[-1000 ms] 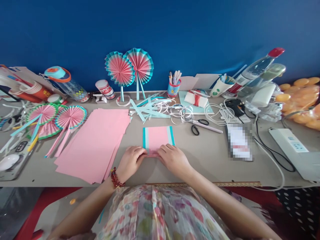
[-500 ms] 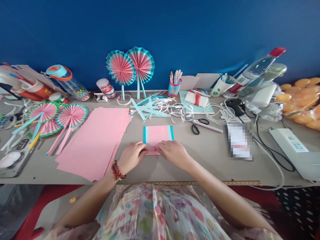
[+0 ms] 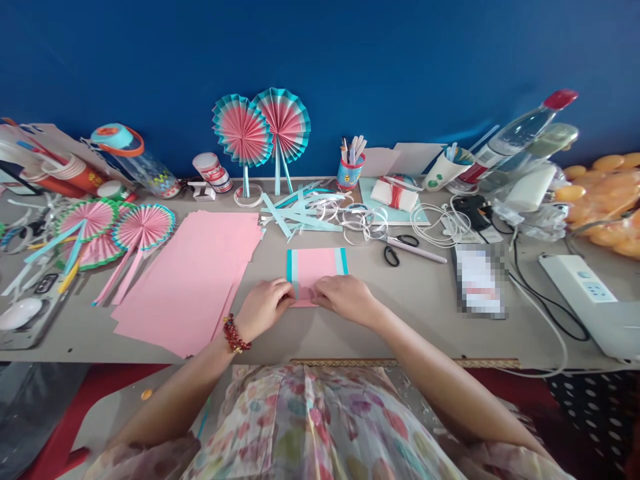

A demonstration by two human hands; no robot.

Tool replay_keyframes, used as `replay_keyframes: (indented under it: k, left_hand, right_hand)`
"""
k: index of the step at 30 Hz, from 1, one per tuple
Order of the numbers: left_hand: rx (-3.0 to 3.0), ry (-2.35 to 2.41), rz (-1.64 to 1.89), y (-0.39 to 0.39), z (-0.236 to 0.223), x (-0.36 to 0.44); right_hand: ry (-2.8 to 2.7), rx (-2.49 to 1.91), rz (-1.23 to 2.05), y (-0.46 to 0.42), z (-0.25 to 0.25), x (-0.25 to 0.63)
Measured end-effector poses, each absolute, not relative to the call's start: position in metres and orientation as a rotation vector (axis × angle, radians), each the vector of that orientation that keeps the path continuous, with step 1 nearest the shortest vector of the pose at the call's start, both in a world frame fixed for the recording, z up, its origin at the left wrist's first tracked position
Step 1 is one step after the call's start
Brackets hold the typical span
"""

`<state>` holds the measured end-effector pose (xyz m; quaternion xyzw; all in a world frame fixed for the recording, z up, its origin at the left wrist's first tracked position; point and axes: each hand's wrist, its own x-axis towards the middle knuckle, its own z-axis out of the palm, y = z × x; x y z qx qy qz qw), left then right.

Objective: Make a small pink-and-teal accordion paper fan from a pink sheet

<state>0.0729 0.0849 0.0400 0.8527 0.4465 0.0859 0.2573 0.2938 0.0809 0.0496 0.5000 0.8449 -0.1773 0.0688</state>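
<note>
A small pink paper sheet [image 3: 317,265] with teal and pale-blue side stripes lies flat at the middle of the grey table [image 3: 400,320]. Its near edge is folded up into narrow pleats. My left hand [image 3: 264,307] pinches the left end of that folded edge, fingers closed on it. My right hand [image 3: 346,297] presses and pinches the right end of the same fold. A red bead bracelet [image 3: 233,335] circles my left wrist.
A stack of pink sheets [image 3: 193,277] lies to the left. Finished paper fans lie at far left [image 3: 120,233] and stand at the wall [image 3: 263,130]. Paper strips [image 3: 305,213], scissors [image 3: 407,248], a phone [image 3: 479,280], cables, bottles and a power strip [image 3: 583,283] crowd the back and right.
Both hands have crept a little farther up the sheet, adding to the folded edge, so less of the pink sheet shows beyond them. The view tilted slightly.
</note>
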Motion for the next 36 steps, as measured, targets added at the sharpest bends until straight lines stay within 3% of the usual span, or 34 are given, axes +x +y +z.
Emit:
replay_keyframes:
  k: [36]
  left_hand:
    - [2.387,1.183,0.154,0.084,0.037,0.072]
  right_hand:
    - [2.481,1.63,-0.536,0.074,0.051,0.315]
